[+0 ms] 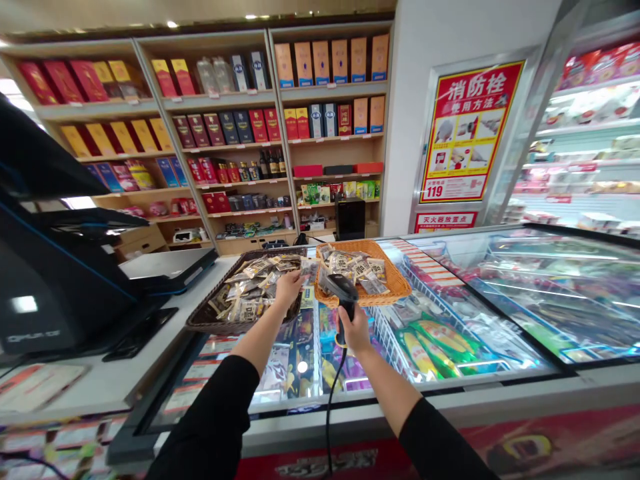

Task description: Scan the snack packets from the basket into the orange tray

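My right hand [356, 328] is wrapped round the grip of a black barcode scanner [343, 293], whose cable hangs down in front of the freezer. Between the fingers of my left hand [289, 291] is a small snack packet [310, 268], held over the gap between two baskets. On the left, a dark brown wicker basket [197, 319] carries a heap of small packets. The orange wicker basket [400, 285] on the right holds more packets of a similar look, partly hidden behind the scanner.
Both baskets rest on the glass top of a chest freezer [445, 313] full of packaged goods. A scale [165, 267] and a dark checkout machine [40, 267] stand at left. Shelves of boxes [243, 127] line the back wall.
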### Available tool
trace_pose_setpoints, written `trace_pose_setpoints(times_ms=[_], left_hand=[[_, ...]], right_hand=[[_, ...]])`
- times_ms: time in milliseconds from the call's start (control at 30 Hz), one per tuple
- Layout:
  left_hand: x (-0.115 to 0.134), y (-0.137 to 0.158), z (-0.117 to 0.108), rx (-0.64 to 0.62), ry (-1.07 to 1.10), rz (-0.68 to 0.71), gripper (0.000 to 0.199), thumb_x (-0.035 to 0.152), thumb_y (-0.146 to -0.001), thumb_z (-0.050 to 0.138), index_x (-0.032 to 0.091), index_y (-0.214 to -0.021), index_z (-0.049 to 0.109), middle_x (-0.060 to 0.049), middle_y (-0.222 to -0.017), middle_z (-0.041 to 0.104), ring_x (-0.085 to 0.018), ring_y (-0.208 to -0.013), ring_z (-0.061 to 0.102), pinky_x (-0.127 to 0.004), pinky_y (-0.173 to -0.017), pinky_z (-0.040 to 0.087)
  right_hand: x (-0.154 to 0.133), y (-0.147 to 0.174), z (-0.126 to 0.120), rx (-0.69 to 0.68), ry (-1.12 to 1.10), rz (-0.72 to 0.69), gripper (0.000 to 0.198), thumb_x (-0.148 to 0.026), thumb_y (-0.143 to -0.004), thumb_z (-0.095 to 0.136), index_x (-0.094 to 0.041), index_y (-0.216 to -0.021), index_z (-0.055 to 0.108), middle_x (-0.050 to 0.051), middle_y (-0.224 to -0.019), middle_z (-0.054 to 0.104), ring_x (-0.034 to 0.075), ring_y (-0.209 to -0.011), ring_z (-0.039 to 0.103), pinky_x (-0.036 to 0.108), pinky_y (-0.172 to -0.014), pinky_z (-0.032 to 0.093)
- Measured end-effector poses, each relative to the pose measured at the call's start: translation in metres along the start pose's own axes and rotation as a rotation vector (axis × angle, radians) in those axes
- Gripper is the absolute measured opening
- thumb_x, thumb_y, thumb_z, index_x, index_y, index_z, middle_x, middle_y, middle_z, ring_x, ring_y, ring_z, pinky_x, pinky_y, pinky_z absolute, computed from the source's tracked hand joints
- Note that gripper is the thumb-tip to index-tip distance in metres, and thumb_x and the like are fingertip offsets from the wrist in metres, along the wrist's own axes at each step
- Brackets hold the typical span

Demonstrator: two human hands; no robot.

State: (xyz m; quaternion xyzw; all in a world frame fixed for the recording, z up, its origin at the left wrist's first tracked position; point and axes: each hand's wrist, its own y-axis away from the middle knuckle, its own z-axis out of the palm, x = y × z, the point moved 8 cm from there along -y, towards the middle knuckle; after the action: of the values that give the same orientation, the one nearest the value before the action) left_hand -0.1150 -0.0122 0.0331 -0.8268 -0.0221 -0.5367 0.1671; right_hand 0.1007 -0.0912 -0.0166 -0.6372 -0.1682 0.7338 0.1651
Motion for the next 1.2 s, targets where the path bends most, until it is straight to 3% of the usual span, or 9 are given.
trace_pose_setpoints(times_ms=[100,267,633,767,833,900,1000,1067,1200], left_hand=[[-0.003,0.004,0.001,0.01,-0.075,0.067,0.035,0.038,-0.075,0.06,0.016,-0.099,0.069,0.002,-0.069,0.063,-0.016,-0.067,0.063,-0.028,-0.062,0.057],[0.002,0.01,0.005,-0.088,-0.113,0.157,0.033,0.029,-0.078,0.054,0.017,-0.104,0.069,0.003,-0.076,0.067,-0.017,-0.078,0.066,-0.027,-0.072,0.057],[0.006,0.015,0.008,-0.081,-0.201,0.142,0.037,0.025,-0.083,0.051,0.017,-0.117,0.065,-0.001,-0.095,0.072,-0.022,-0.089,0.068,-0.03,-0.076,0.057],[0.041,0.022,0.012,0.012,-0.471,0.393,0.044,0.022,-0.09,0.04,0.021,-0.132,0.053,-0.006,-0.126,0.061,-0.025,-0.119,0.055,-0.038,-0.099,0.045],[0.059,0.029,0.031,-0.08,-0.608,0.585,0.045,0.023,-0.092,0.039,0.026,-0.136,0.048,-0.004,-0.144,0.044,-0.026,-0.137,0.033,-0.044,-0.11,0.032],[0.063,0.034,0.056,-0.285,-0.718,0.68,0.043,0.028,-0.092,0.04,0.03,-0.134,0.05,-0.002,-0.15,0.034,-0.027,-0.142,0.019,-0.051,-0.112,0.025],[0.054,0.036,0.074,-0.492,-0.78,0.656,0.041,0.033,-0.093,0.038,0.028,-0.131,0.054,-0.004,-0.148,0.038,-0.027,-0.141,0.023,-0.05,-0.111,0.028],[0.053,0.035,0.069,-0.435,-0.768,0.642,0.043,0.032,-0.093,0.038,0.026,-0.132,0.052,-0.005,-0.149,0.035,-0.025,-0.141,0.024,-0.045,-0.112,0.029],[0.052,0.031,0.032,-0.049,-0.769,0.525,0.05,0.032,-0.088,0.047,0.025,-0.138,0.045,-0.006,-0.156,0.02,-0.027,-0.142,0.018,-0.044,-0.111,0.03]], right_hand=[[-0.001,0.001,0.005,-0.038,0.007,-0.019,0.025,-0.044,-0.087,0.051,-0.022,-0.075,0.049,-0.005,-0.046,0.051,0.013,-0.037,0.048,0.025,-0.043,0.04],[0.003,0.004,0.015,-0.071,-0.045,-0.005,0.026,-0.046,-0.087,0.049,-0.022,-0.077,0.048,-0.006,-0.047,0.05,0.012,-0.037,0.046,0.024,-0.041,0.037],[-0.004,0.005,0.014,-0.056,-0.131,0.023,0.031,-0.051,-0.084,0.051,-0.022,-0.073,0.046,-0.005,-0.049,0.049,0.011,-0.037,0.045,0.024,-0.04,0.037],[0.007,-0.002,-0.004,0.132,-0.219,0.058,0.031,-0.053,-0.083,0.051,-0.023,-0.076,0.045,-0.005,-0.052,0.051,0.012,-0.037,0.047,0.025,-0.038,0.039],[0.012,-0.006,-0.017,0.259,-0.247,0.071,0.031,-0.054,-0.083,0.051,-0.024,-0.078,0.043,-0.005,-0.052,0.051,0.013,-0.037,0.046,0.026,-0.038,0.04],[0.014,-0.008,-0.027,0.348,-0.258,0.084,0.032,-0.055,-0.082,0.05,-0.024,-0.078,0.042,-0.005,-0.052,0.05,0.013,-0.036,0.046,0.026,-0.037,0.04],[0.013,-0.009,-0.033,0.38,-0.236,0.106,0.035,-0.058,-0.081,0.049,-0.024,-0.076,0.041,-0.006,-0.05,0.048,0.013,-0.036,0.045,0.026,-0.037,0.04],[0.012,-0.009,-0.031,0.361,-0.22,0.113,0.036,-0.059,-0.081,0.049,-0.024,-0.074,0.041,-0.006,-0.048,0.047,0.013,-0.035,0.046,0.027,-0.037,0.041],[0.015,-0.007,-0.026,0.339,-0.219,0.111,0.036,-0.058,-0.081,0.051,-0.024,-0.075,0.042,-0.005,-0.049,0.05,0.014,-0.035,0.046,0.027,-0.036,0.04]])
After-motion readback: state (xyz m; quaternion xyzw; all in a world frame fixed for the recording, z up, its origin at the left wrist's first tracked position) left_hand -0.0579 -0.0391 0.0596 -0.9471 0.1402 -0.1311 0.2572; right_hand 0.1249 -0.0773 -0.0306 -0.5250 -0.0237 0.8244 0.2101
